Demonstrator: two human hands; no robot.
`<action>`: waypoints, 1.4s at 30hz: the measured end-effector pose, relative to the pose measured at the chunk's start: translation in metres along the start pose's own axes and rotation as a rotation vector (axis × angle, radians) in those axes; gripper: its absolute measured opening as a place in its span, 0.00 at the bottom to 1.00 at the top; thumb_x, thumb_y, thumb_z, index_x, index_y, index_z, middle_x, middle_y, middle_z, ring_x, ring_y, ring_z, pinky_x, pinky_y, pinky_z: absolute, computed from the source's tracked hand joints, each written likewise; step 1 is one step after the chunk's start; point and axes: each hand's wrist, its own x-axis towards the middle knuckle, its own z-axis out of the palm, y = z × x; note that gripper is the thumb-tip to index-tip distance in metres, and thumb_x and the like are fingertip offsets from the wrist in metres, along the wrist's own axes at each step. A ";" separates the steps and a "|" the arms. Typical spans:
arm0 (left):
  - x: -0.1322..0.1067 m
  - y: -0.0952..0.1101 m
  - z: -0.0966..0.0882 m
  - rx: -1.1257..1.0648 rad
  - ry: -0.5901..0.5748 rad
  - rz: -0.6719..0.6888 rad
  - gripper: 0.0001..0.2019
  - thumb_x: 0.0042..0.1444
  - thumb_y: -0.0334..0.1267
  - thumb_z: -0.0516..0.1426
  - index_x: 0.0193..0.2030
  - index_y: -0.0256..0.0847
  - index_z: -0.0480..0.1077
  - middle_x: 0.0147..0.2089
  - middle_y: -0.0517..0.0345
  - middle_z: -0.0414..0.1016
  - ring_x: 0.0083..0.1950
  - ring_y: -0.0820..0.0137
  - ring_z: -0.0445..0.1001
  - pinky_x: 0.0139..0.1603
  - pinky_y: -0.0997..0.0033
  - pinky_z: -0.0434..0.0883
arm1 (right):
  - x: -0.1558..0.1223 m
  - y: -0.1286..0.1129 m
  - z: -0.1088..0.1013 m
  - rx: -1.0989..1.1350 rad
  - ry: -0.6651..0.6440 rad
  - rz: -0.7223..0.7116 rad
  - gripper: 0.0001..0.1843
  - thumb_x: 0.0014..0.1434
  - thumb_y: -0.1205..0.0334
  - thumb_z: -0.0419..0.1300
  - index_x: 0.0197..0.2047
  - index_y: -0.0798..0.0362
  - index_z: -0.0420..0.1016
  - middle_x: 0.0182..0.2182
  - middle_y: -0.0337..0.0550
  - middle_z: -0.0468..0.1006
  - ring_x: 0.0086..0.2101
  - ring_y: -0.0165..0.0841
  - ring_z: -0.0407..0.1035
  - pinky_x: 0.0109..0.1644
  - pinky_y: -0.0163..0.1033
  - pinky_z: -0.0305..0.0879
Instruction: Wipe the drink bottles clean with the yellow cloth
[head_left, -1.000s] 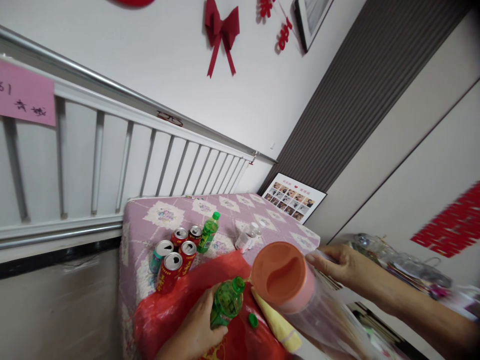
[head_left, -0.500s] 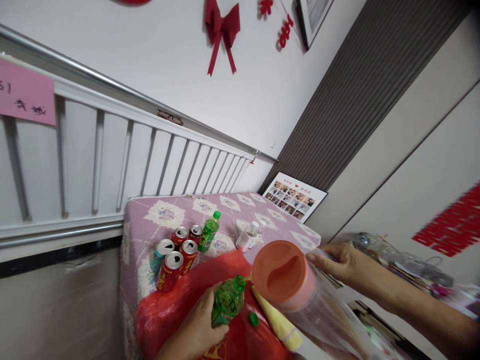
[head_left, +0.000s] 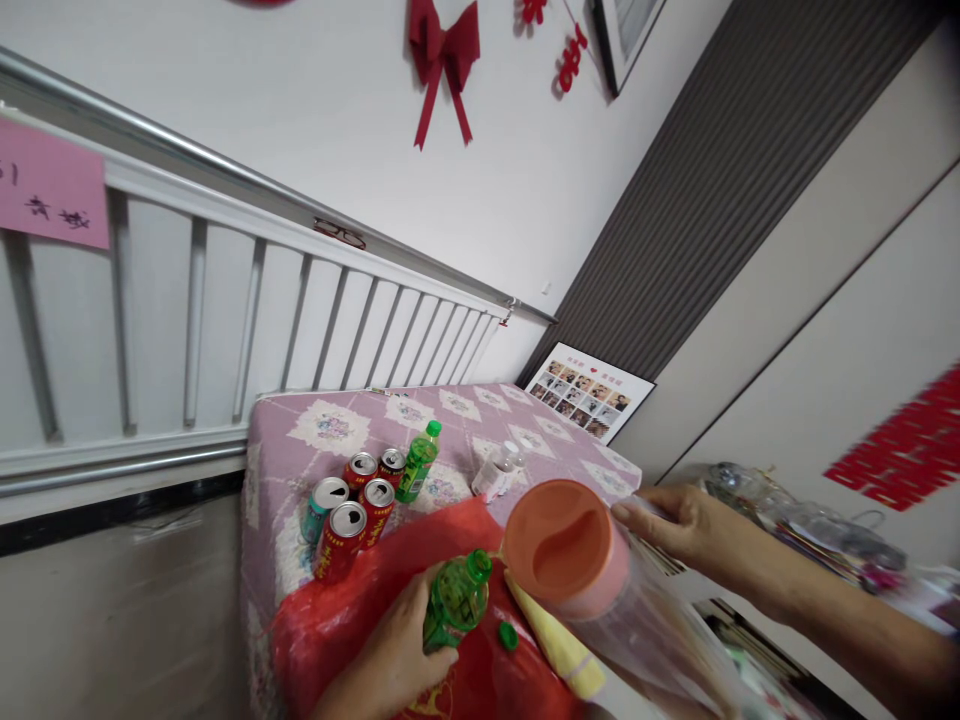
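Note:
My left hand (head_left: 401,635) is wrapped round a green plastic bottle (head_left: 456,605), which leans slightly right with its mouth uncapped. In my right hand (head_left: 667,525) is a clear pitcher (head_left: 660,655) with an orange-pink lid (head_left: 559,550), tipped over toward the bottle. The lid's spout edge is close to the bottle mouth, with a faint thin yellowish streak between them. Most of the pitcher's handle is hidden by my fingers. A loose green cap (head_left: 508,635) lies on the red plastic bag (head_left: 360,590), beside a folded yellow cloth (head_left: 559,645).
Several opened drink cans (head_left: 345,525) stand on the flowered tablecloth (head_left: 300,400), next to a capped green bottle (head_left: 418,465). Clear plastic bottles (head_left: 496,472) lie farther right. A white radiator (head_left: 225,320) runs behind the table. A photo board (head_left: 592,392) leans at the far end.
Almost nothing differs. Both hands keep the bottle and the tilted pitcher in the same places, and the view shifts very slightly.

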 end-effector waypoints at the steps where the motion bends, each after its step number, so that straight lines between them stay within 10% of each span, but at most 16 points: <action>1: 0.000 0.000 0.000 0.002 0.001 -0.004 0.45 0.43 0.31 0.59 0.71 0.31 0.52 0.70 0.40 0.65 0.70 0.58 0.64 0.73 0.60 0.59 | 0.000 0.000 0.000 0.001 0.004 -0.003 0.36 0.52 0.23 0.52 0.22 0.51 0.62 0.21 0.33 0.53 0.24 0.27 0.48 0.24 0.35 0.46; 42: 0.000 -0.008 0.003 -0.002 0.018 0.004 0.44 0.44 0.31 0.60 0.71 0.34 0.53 0.71 0.40 0.63 0.71 0.58 0.63 0.74 0.58 0.58 | 0.002 0.002 0.000 0.050 -0.046 0.009 0.34 0.52 0.25 0.55 0.22 0.50 0.59 0.20 0.32 0.53 0.23 0.27 0.50 0.26 0.35 0.45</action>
